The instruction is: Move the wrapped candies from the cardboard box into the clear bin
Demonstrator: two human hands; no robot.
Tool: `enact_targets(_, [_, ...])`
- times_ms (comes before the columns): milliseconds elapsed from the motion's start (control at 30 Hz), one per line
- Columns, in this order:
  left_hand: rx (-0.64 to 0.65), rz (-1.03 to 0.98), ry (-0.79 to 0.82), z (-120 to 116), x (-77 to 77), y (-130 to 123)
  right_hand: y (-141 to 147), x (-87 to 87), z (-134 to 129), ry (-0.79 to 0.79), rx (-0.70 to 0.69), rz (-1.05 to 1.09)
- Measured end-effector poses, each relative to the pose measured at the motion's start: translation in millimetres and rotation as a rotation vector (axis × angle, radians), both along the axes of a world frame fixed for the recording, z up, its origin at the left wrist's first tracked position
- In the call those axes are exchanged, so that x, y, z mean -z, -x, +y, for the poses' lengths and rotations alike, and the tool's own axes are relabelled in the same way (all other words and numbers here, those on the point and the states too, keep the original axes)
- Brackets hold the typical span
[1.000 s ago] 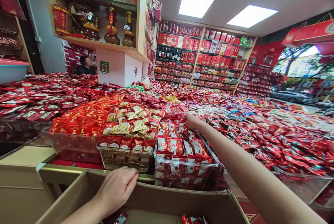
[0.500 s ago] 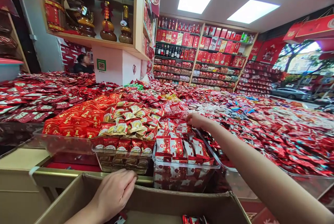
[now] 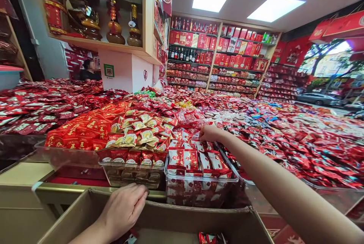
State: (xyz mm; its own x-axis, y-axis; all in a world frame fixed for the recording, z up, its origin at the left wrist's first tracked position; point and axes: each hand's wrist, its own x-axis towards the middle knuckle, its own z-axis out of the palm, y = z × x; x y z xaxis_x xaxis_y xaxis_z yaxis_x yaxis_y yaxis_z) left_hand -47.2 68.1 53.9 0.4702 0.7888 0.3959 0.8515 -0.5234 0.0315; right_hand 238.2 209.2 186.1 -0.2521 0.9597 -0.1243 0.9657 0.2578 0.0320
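My left hand [image 3: 125, 206] is closed over the far rim of an open cardboard box [image 3: 196, 217], its fingers curled around the edge. A few red-and-white packets [image 3: 210, 238] lie at the bottom of that box. Stretched forward, my right hand [image 3: 209, 133] is at the back of a clear plastic bin [image 3: 199, 179] of red-and-white snack packets [image 3: 190, 158]. Its fingers are bent down and pressed together among the packets there; what they pinch, if anything, is hidden. Packets stand in rows at the front of the bin.
To the left are a bin of gold durian packets [image 3: 145, 134] and one of red-orange packets [image 3: 82, 130]. Heaps of red packets [image 3: 307, 145] spread out on the right. A wooden display cabinet [image 3: 148, 16] overhangs the left side. A person [image 3: 90, 71] is behind the counter.
My right hand has shifted slightly left and down over the packets, with its fingers tucked lower. My left hand stays on the box rim. The view has turned a little.
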Motion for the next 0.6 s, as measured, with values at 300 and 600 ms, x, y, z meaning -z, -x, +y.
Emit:
enact_targets(300, [0.013, 0.015, -0.011, 0, 0.9, 0, -2, 2.0, -7, -0.001, -0.077, -0.007])
enact_targets(600, [-0.007, 0.024, 0.001, -1, 0.2, -1, -6, -2.3, -12, -0.005, -0.091, -0.058])
